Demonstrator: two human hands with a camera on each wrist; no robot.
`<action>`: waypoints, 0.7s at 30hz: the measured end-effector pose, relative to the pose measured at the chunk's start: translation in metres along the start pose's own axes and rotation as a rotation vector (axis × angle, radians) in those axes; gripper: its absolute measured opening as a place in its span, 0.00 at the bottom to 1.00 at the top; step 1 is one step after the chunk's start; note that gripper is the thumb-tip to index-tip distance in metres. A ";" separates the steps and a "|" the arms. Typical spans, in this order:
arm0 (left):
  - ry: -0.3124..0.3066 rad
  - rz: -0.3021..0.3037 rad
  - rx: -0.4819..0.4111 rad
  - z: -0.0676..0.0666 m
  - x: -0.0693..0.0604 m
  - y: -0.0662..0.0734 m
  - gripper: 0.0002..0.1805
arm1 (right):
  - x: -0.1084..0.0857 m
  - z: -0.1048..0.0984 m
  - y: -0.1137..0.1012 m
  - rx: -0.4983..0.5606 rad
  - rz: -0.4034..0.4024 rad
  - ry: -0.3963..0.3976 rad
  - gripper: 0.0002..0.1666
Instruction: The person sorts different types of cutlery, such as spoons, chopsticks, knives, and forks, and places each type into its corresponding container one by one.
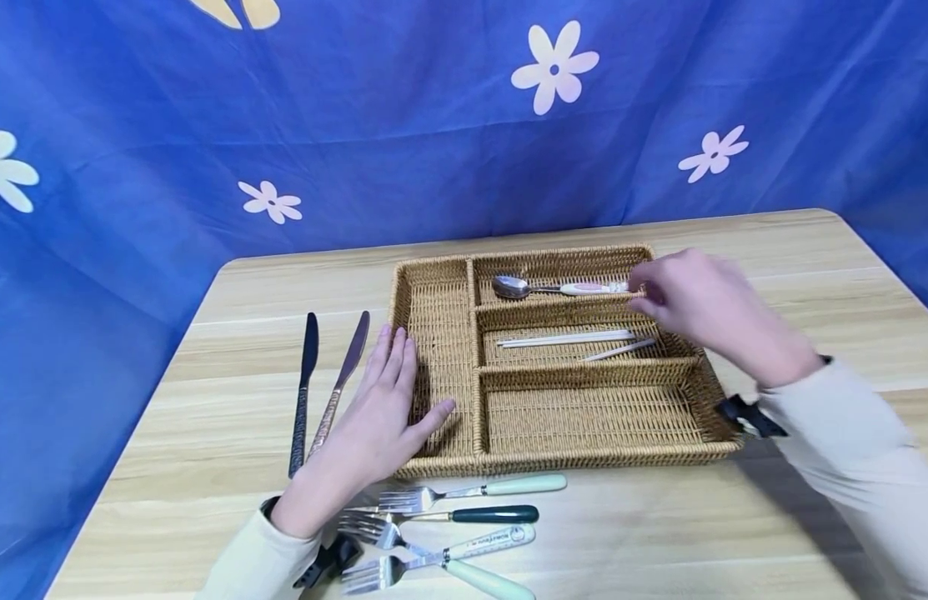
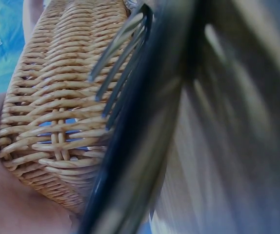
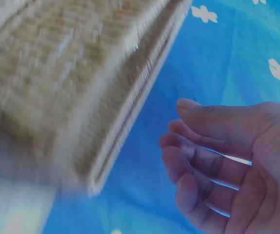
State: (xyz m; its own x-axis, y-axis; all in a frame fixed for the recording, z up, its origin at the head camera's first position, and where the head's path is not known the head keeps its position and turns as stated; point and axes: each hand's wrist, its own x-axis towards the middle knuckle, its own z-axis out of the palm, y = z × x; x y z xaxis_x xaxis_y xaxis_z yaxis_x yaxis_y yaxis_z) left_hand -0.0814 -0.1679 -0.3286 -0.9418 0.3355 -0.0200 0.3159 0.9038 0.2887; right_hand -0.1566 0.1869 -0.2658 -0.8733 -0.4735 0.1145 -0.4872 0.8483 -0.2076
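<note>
My left hand point(image 1: 377, 425) rests on the left rim of a wicker cutlery tray point(image 1: 614, 458), its fingers extended and thumb reaching over the left compartment. My right hand point(image 1: 699, 304) hovers at the tray's back right corner, beside the handle of a spoon point(image 1: 512, 287) lying in the back compartment. In the right wrist view that hand's fingers point(image 3: 218, 165) bend loosely, with nothing between them and the thumb. Slim white sticks, seemingly chopsticks point(image 1: 564, 338), lie in the middle compartment. The left wrist view shows the tray's woven side point(image 2: 57, 97) close up.
Several forks lie in front of the tray, among them a mint-handled fork point(image 1: 524, 484) and a dark green handle point(image 1: 494, 514). Left of the tray are a black knife point(image 1: 306, 367) and a bronze-coloured knife point(image 1: 351, 354). A blue flowered cloth point(image 1: 403, 150) hangs behind the table.
</note>
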 end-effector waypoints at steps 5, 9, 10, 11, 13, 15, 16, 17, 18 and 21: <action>-0.003 0.002 0.003 0.000 0.000 0.000 0.51 | -0.037 -0.008 0.034 -0.080 0.042 0.144 0.11; -0.005 0.004 0.007 0.000 0.000 0.000 0.51 | -0.073 -0.001 0.063 -0.124 0.055 0.206 0.09; -0.005 0.004 0.006 0.000 0.000 0.000 0.51 | -0.082 0.002 0.069 -0.132 0.055 0.212 0.09; -0.005 0.004 0.006 0.000 0.000 0.000 0.51 | -0.091 0.005 0.074 -0.141 0.064 0.210 0.09; -0.006 0.004 0.004 0.001 0.000 -0.001 0.51 | -0.107 0.012 0.082 -0.146 0.105 0.193 0.09; -0.004 0.002 0.005 0.002 -0.001 -0.001 0.51 | -0.121 0.020 0.088 -0.140 0.160 0.175 0.09; -0.003 -0.002 0.005 0.002 -0.002 -0.001 0.51 | -0.127 0.024 0.091 -0.137 0.181 0.178 0.09; -0.001 -0.004 0.006 0.002 -0.002 -0.001 0.51 | -0.133 0.029 0.094 -0.130 0.209 0.181 0.10; 0.000 -0.007 0.006 0.002 -0.003 -0.001 0.51 | -0.139 0.033 0.097 -0.114 0.232 0.191 0.10; 0.003 -0.014 0.009 0.002 -0.004 -0.002 0.51 | -0.158 0.047 0.105 -0.063 0.289 0.236 0.11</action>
State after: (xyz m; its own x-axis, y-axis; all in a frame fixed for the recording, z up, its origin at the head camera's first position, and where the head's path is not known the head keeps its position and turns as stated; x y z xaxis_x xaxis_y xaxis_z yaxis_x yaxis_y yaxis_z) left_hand -0.0781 -0.1701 -0.3310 -0.9463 0.3225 -0.0214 0.3040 0.9108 0.2794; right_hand -0.0701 0.3399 -0.3513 -0.9473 -0.1509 0.2825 -0.2133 0.9552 -0.2051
